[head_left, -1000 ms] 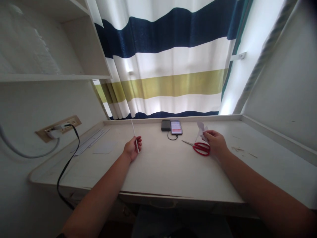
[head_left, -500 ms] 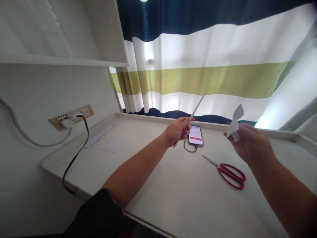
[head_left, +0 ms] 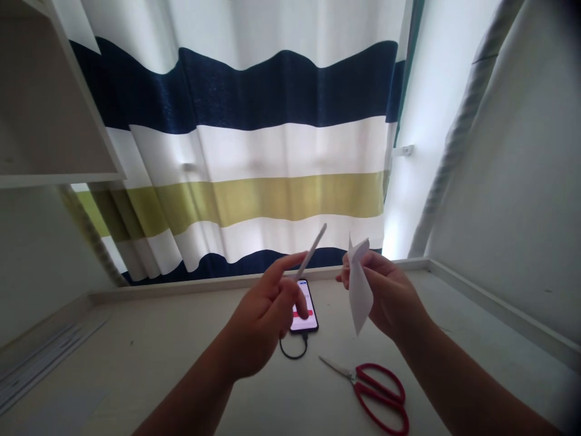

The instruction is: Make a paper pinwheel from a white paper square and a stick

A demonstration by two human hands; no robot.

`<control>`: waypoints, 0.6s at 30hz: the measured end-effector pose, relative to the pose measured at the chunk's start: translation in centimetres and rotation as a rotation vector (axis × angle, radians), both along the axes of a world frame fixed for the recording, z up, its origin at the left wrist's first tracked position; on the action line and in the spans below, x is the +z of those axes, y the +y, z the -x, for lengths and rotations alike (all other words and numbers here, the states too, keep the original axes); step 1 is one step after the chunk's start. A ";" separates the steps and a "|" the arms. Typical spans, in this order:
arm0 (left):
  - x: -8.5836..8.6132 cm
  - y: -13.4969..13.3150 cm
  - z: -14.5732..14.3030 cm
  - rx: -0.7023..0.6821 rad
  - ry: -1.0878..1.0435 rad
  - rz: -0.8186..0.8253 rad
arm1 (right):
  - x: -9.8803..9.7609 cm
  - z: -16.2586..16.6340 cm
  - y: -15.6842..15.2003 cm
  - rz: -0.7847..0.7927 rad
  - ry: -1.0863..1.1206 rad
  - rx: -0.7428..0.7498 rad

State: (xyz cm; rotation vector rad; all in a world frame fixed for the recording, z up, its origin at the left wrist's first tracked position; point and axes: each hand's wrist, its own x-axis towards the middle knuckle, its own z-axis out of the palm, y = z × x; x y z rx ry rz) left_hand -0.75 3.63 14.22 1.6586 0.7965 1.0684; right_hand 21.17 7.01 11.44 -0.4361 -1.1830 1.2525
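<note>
My left hand (head_left: 263,321) is raised above the desk and pinches a thin white paper stick (head_left: 311,249) that points up and to the right. My right hand (head_left: 390,300) is closed on a folded piece of white paper (head_left: 359,290), held upright close beside the stick. The two hands are a short gap apart. Below them a phone (head_left: 303,310) with a lit screen lies on the white desk (head_left: 158,351). Red-handled scissors (head_left: 374,390) lie on the desk under my right forearm.
A black cable (head_left: 294,350) loops out of the phone's near end. A striped curtain (head_left: 254,157) hangs behind the desk. A white shelf (head_left: 40,121) is at upper left, white strips (head_left: 40,363) lie at far left, and a raised desk rim (head_left: 499,309) runs along the right.
Both hands lifted off the desk and came together in front of me. The right hand left the scissors and carried the folded paper up. The view tilted and turned right.
</note>
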 end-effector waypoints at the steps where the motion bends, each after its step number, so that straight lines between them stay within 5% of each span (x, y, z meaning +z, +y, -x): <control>1: -0.1 -0.3 -0.3 -0.035 0.030 0.023 | 0.1 0.0 -0.3 -0.017 0.006 0.023; 9: -0.4 -1.5 -1.3 -0.138 0.022 -0.070 | 1.7 -0.2 -2.4 -0.132 0.045 0.022; 18: -1.0 -2.0 -1.6 -0.182 -0.056 -0.028 | 1.4 0.0 -3.0 -0.163 0.043 0.091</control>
